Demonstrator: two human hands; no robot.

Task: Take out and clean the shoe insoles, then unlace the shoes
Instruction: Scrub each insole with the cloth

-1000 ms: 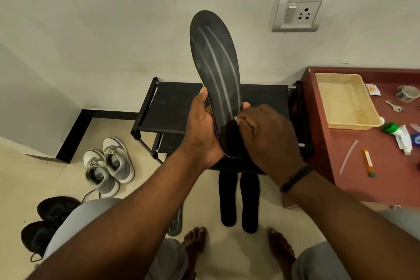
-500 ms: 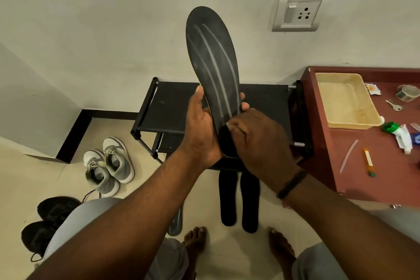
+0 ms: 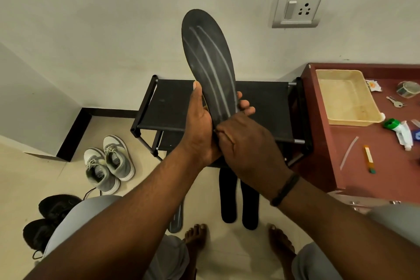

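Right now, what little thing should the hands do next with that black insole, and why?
Probably slide the right hand up the insole toward its rounded top. The left hand grips it upright by the lower part, and the right hand's fingers press only the bottom end, so the long striped stretch above looks not yet wiped. I can't see whether a cloth is in that hand.

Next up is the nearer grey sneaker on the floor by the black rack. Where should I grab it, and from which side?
Grip the grey lace-up sneaker at its heel collar, coming down from above on the near side. It stands upright with its opening up and its heel towards you, so the rim is exposed. Its twin crowds the right flank; the left flank is free. Both hands are busy with the dark insole.
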